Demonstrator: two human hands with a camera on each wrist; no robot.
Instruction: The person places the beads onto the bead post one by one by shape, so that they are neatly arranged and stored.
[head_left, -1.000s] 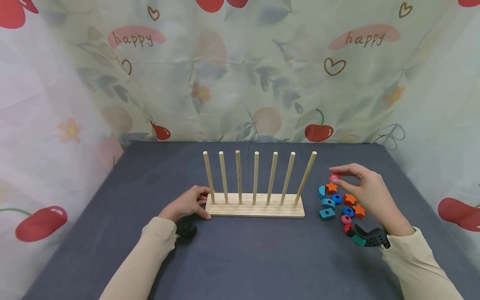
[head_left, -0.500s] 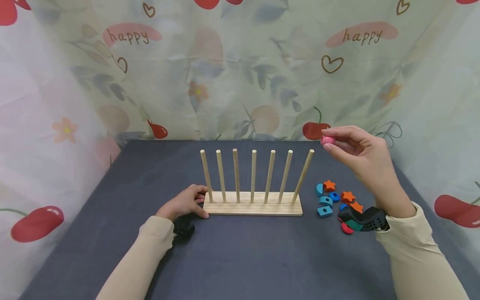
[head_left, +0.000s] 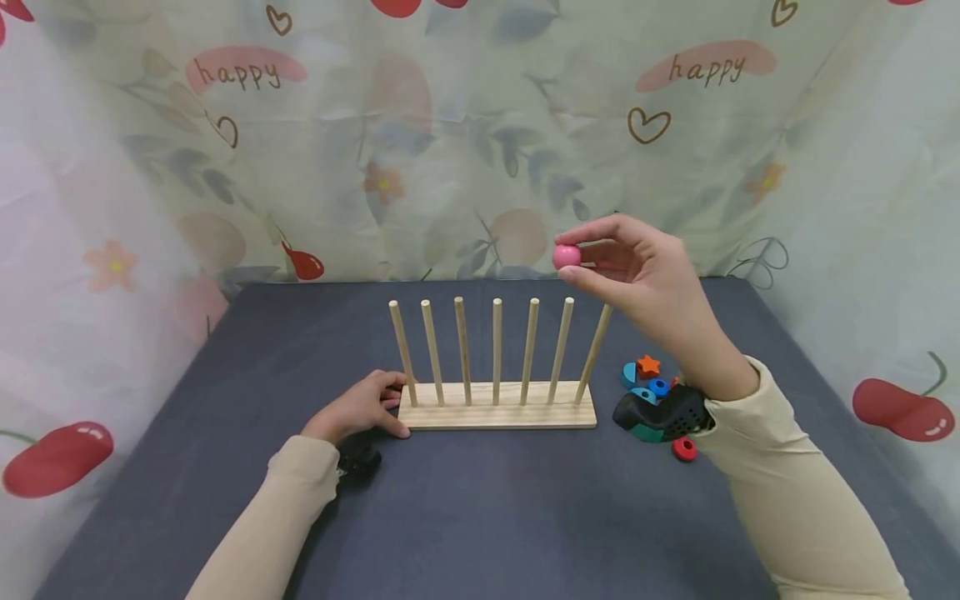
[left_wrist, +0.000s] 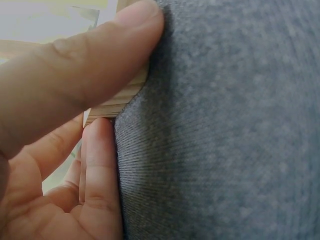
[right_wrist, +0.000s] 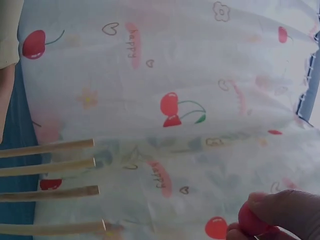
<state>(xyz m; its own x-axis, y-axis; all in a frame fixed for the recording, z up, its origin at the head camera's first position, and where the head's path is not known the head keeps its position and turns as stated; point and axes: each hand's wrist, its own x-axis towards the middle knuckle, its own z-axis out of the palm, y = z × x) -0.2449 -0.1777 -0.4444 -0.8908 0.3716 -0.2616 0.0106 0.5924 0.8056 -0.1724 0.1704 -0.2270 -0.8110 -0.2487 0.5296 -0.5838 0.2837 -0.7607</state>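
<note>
A pale wooden peg rack [head_left: 457, 422] stands on the table, with a row of several upright pegs [head_left: 497, 350]. My left hand [head_left: 358, 408] grips the rack's left end, thumb at the front and fingers behind. In the left wrist view the thumb overlaps the base's end [left_wrist: 111, 106], and fingertips touch it. My right hand [head_left: 645, 275] pinches a round pink bead [head_left: 567, 256] between thumb and fingers, above the tops of the right-hand pegs and apart from them. The right wrist view shows the bead [right_wrist: 251, 219] at lower right, its hole not visible.
Right of the rack lie loose beads: an orange star [head_left: 648, 366], a light blue half-round [head_left: 628, 375], a blue ring [head_left: 658, 387] and a red one [head_left: 684, 449]. The right wrist's black strap [head_left: 667, 412] covers others. A printed curtain [head_left: 450, 167] hangs behind the table.
My right hand has lifted the pink bead from beside the loose pieces and carried it up and left over the rack's right side. The left hand keeps its grip.
</note>
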